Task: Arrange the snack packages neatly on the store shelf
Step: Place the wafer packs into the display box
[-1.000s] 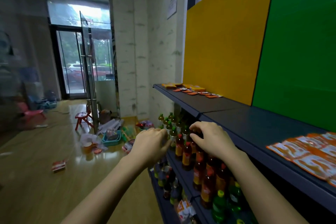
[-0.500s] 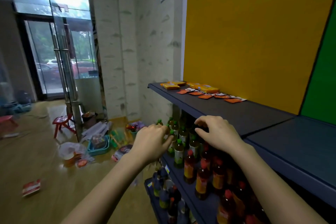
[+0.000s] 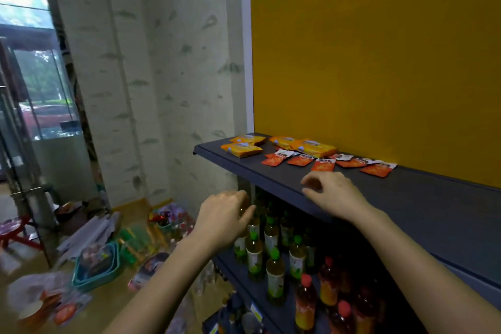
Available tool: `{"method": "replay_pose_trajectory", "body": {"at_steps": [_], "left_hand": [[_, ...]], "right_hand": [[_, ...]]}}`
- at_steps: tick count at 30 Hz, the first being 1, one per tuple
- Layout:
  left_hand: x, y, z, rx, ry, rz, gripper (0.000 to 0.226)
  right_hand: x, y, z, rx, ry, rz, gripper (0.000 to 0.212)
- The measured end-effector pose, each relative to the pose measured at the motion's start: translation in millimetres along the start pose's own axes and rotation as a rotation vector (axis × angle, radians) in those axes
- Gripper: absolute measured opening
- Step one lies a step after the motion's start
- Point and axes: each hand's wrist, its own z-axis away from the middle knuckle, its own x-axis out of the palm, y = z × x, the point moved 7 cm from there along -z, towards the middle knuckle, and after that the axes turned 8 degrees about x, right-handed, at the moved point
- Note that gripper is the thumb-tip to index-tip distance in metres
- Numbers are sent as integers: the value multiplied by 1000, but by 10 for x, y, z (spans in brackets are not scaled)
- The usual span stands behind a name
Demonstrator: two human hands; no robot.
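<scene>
Several yellow snack packages (image 3: 313,147) lie at the far left end of the dark top shelf (image 3: 284,179), with one pair (image 3: 241,149) near the shelf's corner. In front of them, several small red and white packets (image 3: 324,165) lie scattered in a loose row. My right hand (image 3: 332,194) hovers over the shelf's front edge, just short of the red packets, fingers curled and apart, holding nothing. My left hand (image 3: 225,218) hangs lower, in front of the shelf edge and above the bottles, loosely curled and empty.
Green-capped and red-capped drink bottles (image 3: 273,257) fill the lower shelf. A yellow back panel (image 3: 379,49) rises behind the top shelf. On the floor to the left lie teal baskets (image 3: 97,266), loose packages and a red stool (image 3: 13,233). A glass door stands far left.
The view has moved closer to the left end of the shelf. Both hands have risen from the bottle level; my right hand now reaches over the top shelf toward the red packets.
</scene>
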Motion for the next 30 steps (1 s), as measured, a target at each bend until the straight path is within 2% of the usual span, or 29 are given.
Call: {"method": "replay_pose_trajectory", "body": {"at_steps": [7,15,20,26,30], "left_hand": [[397,-552,-965,54,87,35,32],[839,-1118,-2063,68,128,107,30],[1108,-1338,-2546,90,130,218,28],[1331,-1520,-3107,178,83,217,30],[1423,-1643,-3466,239,48,284,30]], "right_hand": [[90,217,-1174,121,81,-8,24],[116,910,-2267,478,152,-55,34],[296,1110,-2607,631,92,-38,45],[361,1134,-2827,797,150,49,65],[429,1131,-2879,945,217,-14,108]]}}
